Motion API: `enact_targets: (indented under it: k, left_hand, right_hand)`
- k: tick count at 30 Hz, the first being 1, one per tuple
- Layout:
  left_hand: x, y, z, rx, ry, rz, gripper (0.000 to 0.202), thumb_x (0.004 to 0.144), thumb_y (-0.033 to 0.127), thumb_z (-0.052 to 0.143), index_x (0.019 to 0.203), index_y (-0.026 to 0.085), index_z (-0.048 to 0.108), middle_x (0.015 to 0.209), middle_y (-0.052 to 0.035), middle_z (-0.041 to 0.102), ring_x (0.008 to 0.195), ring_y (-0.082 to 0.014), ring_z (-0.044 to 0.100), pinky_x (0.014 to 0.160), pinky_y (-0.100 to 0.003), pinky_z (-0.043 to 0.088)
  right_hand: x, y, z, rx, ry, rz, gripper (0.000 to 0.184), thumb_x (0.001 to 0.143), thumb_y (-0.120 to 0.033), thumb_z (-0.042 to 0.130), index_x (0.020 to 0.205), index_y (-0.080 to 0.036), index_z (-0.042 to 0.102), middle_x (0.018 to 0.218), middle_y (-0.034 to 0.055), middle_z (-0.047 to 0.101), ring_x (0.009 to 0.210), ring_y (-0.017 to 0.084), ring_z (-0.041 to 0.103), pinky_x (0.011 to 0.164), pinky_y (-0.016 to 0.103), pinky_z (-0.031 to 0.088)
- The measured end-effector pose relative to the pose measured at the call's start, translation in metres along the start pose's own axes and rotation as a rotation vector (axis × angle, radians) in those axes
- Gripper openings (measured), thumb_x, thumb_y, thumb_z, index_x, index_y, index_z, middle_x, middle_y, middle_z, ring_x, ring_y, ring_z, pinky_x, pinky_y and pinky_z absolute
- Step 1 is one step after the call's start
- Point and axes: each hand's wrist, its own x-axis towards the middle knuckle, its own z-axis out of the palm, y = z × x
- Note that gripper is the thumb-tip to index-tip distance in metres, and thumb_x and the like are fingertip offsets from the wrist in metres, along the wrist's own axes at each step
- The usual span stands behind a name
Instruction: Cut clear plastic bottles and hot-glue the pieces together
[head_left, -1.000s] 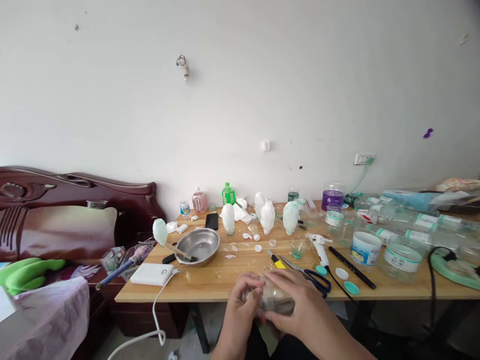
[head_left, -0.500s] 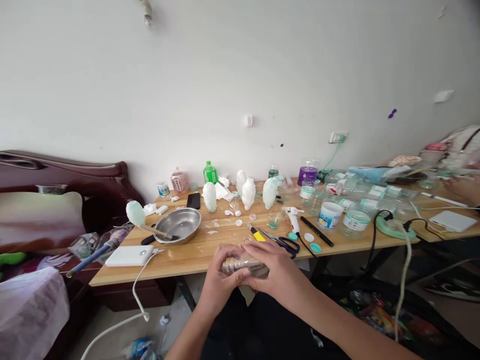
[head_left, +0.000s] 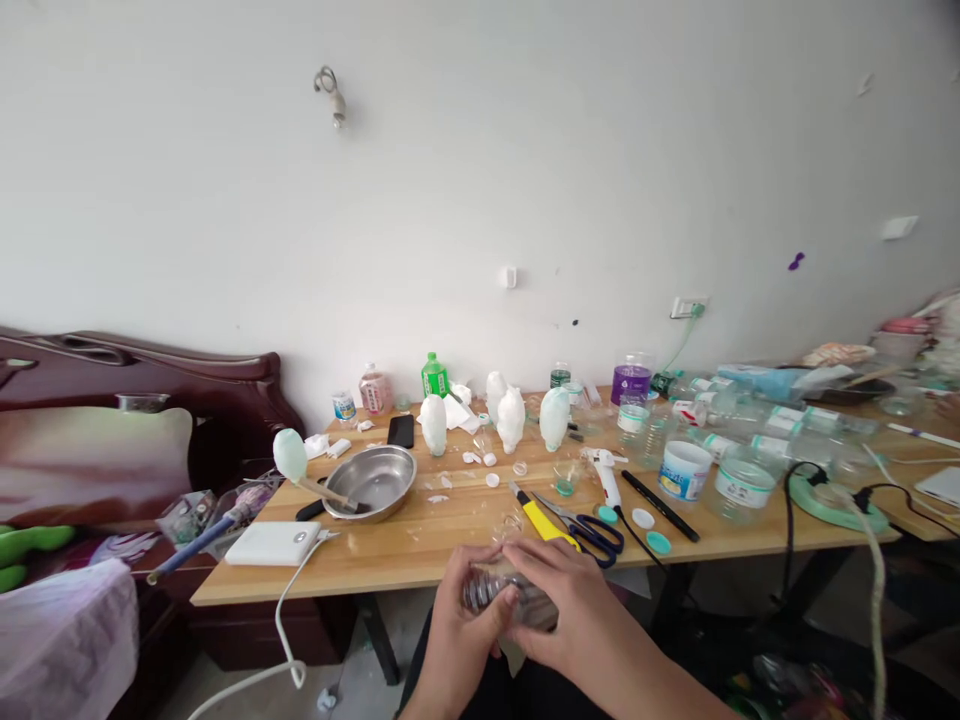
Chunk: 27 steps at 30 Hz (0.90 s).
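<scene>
Both my hands hold a clear plastic bottle (head_left: 501,592) lying sideways just in front of the wooden table's (head_left: 420,545) near edge. My left hand (head_left: 465,628) wraps the bottle's left end from below. My right hand (head_left: 574,610) covers its right part from above, fingers curled round it. Just beyond my hands, on the table, lie a yellow utility knife (head_left: 541,518) and blue-handled scissors (head_left: 592,528).
On the table are a steel bowl (head_left: 370,481), a white power bank (head_left: 271,543) with its cable, a black phone (head_left: 400,431), white coated bottles (head_left: 510,418), a glue gun (head_left: 604,475), several clear bottles and tubs (head_left: 682,469). A dark wooden sofa (head_left: 142,400) stands to the left.
The view has swung left and back and tilted slightly. My hands have kept the bottle, shifting their grip a little.
</scene>
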Motion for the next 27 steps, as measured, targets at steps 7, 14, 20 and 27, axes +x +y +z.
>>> enact_targets:
  k: [7, 14, 20, 27]
  left_hand:
    - [-0.004, -0.017, 0.009, -0.024, 0.163, 0.067, 0.035, 0.08, 0.051, 0.069, 0.096, 0.019, 0.068, 0.082, -0.0051, 0.069, 0.07, -0.018, 0.063, 0.061, -0.025, 0.052]
    - [0.005, 0.005, 0.004, -0.07, 0.13, 0.026, 0.03, 0.082, 0.043, 0.07, 0.1, 0.019, 0.065, 0.096, -0.0074, 0.07, 0.09, -0.0208, 0.064, 0.077, -0.027, 0.051]
    - [0.012, 0.028, -0.006, -0.177, 0.052, -0.042, 0.049, 0.069, 0.037, 0.082, 0.109, 0.021, 0.059, 0.105, -0.0068, 0.063, 0.084, -0.0196, 0.062, 0.063, -0.025, 0.052]
    - [0.011, 0.036, -0.023, -0.181, -0.05, 0.025, 0.051, 0.061, 0.029, 0.088, 0.104, 0.021, 0.062, 0.105, -0.0058, 0.062, 0.094, -0.0213, 0.061, 0.078, -0.029, 0.053]
  right_hand:
    - [-0.004, 0.005, 0.016, -0.129, -0.093, -0.002, 0.063, 0.071, -0.03, 0.076, 0.132, -0.022, 0.061, 0.134, 0.0118, 0.062, 0.118, 0.039, 0.058, 0.098, 0.059, 0.046]
    - [0.009, 0.007, -0.003, -0.095, -0.012, -0.135, 0.061, 0.073, -0.038, 0.081, 0.13, -0.025, 0.062, 0.132, 0.0089, 0.063, 0.119, 0.032, 0.057, 0.101, 0.049, 0.046]
    - [0.019, 0.014, -0.036, -0.021, -0.091, -0.179, 0.071, 0.078, -0.042, 0.076, 0.143, -0.033, 0.047, 0.141, 0.0042, 0.056, 0.13, 0.027, 0.048, 0.11, 0.042, 0.038]
    - [0.01, 0.028, -0.059, 0.072, -0.2, -0.112, 0.067, 0.084, -0.05, 0.068, 0.145, -0.04, 0.041, 0.14, 0.0025, 0.057, 0.125, 0.027, 0.055, 0.103, 0.04, 0.044]
